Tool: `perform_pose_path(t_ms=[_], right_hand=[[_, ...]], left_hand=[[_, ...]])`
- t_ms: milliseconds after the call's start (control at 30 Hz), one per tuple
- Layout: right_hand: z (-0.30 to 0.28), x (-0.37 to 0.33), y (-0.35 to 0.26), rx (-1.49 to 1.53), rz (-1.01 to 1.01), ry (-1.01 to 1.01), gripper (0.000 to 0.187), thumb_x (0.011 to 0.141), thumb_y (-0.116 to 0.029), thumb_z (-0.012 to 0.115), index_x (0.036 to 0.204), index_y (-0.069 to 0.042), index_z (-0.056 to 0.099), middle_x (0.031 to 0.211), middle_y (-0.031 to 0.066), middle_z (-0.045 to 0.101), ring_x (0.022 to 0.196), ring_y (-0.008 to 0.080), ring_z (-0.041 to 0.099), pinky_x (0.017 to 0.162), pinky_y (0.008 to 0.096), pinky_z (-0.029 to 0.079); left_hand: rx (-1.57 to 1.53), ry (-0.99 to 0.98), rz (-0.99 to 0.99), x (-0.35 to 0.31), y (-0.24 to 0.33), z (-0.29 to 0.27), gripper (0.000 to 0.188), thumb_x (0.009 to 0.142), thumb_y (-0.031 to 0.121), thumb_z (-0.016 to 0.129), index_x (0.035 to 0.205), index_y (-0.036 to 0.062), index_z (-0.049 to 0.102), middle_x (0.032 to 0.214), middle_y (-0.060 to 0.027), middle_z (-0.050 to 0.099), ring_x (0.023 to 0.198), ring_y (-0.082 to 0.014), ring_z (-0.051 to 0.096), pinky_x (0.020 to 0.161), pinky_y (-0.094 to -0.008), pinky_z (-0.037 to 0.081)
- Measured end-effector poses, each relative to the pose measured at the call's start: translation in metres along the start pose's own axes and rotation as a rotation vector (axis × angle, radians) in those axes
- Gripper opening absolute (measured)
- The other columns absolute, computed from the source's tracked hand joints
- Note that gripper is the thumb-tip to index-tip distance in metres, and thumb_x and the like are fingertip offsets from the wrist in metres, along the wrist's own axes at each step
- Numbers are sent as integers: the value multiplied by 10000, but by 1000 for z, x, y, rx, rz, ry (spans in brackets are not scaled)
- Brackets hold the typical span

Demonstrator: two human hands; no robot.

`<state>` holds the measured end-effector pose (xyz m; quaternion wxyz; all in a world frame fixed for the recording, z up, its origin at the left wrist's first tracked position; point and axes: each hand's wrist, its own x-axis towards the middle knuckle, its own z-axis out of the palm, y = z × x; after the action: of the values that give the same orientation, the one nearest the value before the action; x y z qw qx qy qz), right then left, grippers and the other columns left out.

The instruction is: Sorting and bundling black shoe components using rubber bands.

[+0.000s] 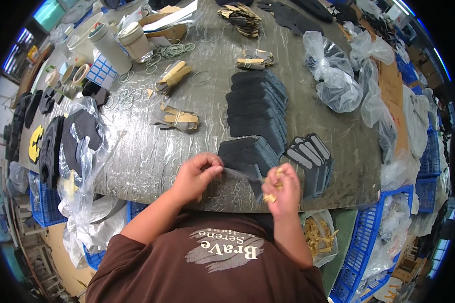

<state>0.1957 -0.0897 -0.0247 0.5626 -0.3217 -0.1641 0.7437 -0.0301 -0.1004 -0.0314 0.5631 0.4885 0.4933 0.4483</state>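
My left hand (198,177) pinches one end of a thin greyish piece (233,173) between thumb and fingertips. Its other end reaches toward my right hand (284,188) and is blurred, so its exact kind cannot be made out. Small tan scraps (270,198) stick out of my right hand, whose fingers are curled closed around them. Under and between both hands lies the near end of a fanned row of dark flat pieces (245,151). Right of it, beside my right hand, is a smaller fan of dark pieces with grey oval faces (308,151).
Tied tan-and-grey bundles (179,119) lie farther left on the table (207,146), near loose rubber bands (172,50). A grey flask (109,49) and a jar (135,41) stand at the back left. Clear plastic bags (333,76) sit at right; a bag of tan scraps (319,237) is below the edge.
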Motion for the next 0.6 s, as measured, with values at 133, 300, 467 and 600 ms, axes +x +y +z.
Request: perform_pose_path(t_ms=[133, 300, 467, 600], right_hand=[[-14, -2, 2, -778, -253, -35, 74, 839, -30, 554, 818, -74, 499, 665, 69, 548, 524, 133, 462, 487, 263, 384], [-10, -21, 16, -1638, -724, -316, 127, 743, -107, 682, 856, -71, 637, 719, 73, 587, 658, 253, 602, 562, 353, 478], [-19, -30, 27, -1843, -834, -446, 176, 721, -100, 615, 890, -90, 662, 651, 34, 451, 580, 205, 532, 500, 338, 432], [-22, -29, 28, -1857, -816, -474, 188, 720, -97, 605, 899, -84, 663, 671, 30, 463, 595, 206, 541, 509, 338, 439]], left_hand=[[244, -163, -156, 0, 7, -1, 45, 864, 4, 573, 824, -5, 555, 1100, -117, 614, 883, -104, 556, 765, -233, 452], [180, -191, -215, -12, 0, -9, 78, 863, 12, 584, 789, -1, 563, 1013, -105, 632, 826, -72, 557, 706, -228, 456], [146, 60, -408, -11, 6, -11, 60, 834, 52, 644, 798, 8, 625, 690, -14, 610, 594, -70, 568, 546, -207, 438], [297, 33, -430, -6, 12, -3, 81, 823, 69, 662, 810, -8, 644, 656, -12, 605, 539, -71, 556, 503, -211, 433]])
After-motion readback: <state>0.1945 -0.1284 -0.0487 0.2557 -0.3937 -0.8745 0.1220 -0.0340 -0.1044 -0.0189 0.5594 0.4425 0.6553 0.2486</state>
